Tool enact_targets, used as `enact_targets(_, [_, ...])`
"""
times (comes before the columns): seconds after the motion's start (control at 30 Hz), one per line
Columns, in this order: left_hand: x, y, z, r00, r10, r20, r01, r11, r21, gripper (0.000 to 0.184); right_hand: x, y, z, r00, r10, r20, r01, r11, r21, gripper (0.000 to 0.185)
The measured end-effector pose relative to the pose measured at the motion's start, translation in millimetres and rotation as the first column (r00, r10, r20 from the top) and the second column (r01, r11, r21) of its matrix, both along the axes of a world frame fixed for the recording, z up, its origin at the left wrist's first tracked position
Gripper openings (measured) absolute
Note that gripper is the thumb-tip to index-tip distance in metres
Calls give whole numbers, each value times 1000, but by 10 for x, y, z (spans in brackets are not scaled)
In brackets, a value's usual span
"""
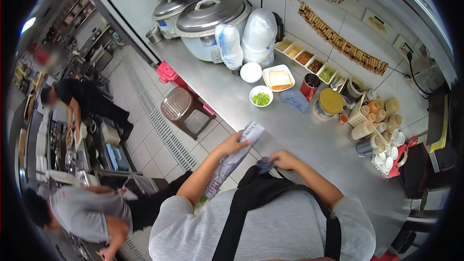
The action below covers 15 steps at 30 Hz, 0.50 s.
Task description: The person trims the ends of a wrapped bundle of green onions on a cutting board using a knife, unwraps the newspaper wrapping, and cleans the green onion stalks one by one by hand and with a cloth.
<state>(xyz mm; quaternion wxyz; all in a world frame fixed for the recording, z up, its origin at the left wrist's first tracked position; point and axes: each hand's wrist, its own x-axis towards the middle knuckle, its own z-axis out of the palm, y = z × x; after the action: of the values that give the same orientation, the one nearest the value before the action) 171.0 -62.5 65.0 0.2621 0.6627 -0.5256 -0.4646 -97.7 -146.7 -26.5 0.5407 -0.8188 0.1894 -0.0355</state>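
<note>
My left hand (235,143) is wrapped round a long, narrow package (231,164) in pale wrapping with purple print. The package slants in front of my body, and something green shows at its lower end. My right hand (284,160) is closed at a bunched dark grey cloth (265,165), close to my black apron (251,183) at the counter's edge. On the counter ahead stand a white bowl of chopped green onion (261,98) and a square dish with sliced bread (280,79). A blue-grey rag (294,100) lies to their right.
Two rice cookers (212,12), wrapped cup stacks (258,34) and topping tubs (304,58) line the wall side of the metal counter (309,140). Sauce bottles (379,116) stand right. A brown stool (181,106) is on the floor; two people (92,212) work at left.
</note>
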Motion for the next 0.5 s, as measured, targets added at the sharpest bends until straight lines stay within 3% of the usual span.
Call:
enact_targets(0.03, [-29,-193,-62,1000,-16,-5,16,1000,2,63,-254,-206,50,988,-86,-127,89,996,23,28])
enact_targets(0.07, [-112,-380,-125,980,-163,115,166,986,-16,64,-493,-319,242,971,-223,-81,230,970,84,28])
enact_targets(0.1, [-220,-540,-188,925,-300,233,313,950,-20,65,-710,-414,476,954,-282,-102,280,959,-41,27])
enact_targets(0.13, [-348,-666,-255,924,-314,219,326,945,-19,65,-906,-466,680,932,-341,-120,320,933,-165,26])
enact_targets(0.2, [-629,-903,-374,891,-425,157,449,876,-175,63,-1207,-478,926,787,-521,-329,426,846,-320,21])
enact_targets(0.23, [-746,-1041,-510,889,-435,145,456,872,-178,63,-1330,-433,958,778,-529,-340,431,842,-323,21])
enact_targets(0.3, [-915,-1314,-801,905,-376,198,425,809,-406,62,-1576,-247,957,643,-714,-277,497,664,-558,26])
enact_targets(0.37, [-923,-1558,-440,867,-165,470,399,795,-457,55,-1721,-131,800,597,-767,-236,580,616,-532,27])
enact_targets(0.43, [-769,-1880,-380,704,-30,710,502,727,-468,42,-1780,-73,714,564,-815,-132,665,543,-513,25])
enact_targets(0.5, [-502,-2207,-569,464,-85,882,640,720,-268,29,-1721,-5,707,552,-830,-87,705,519,-483,24])
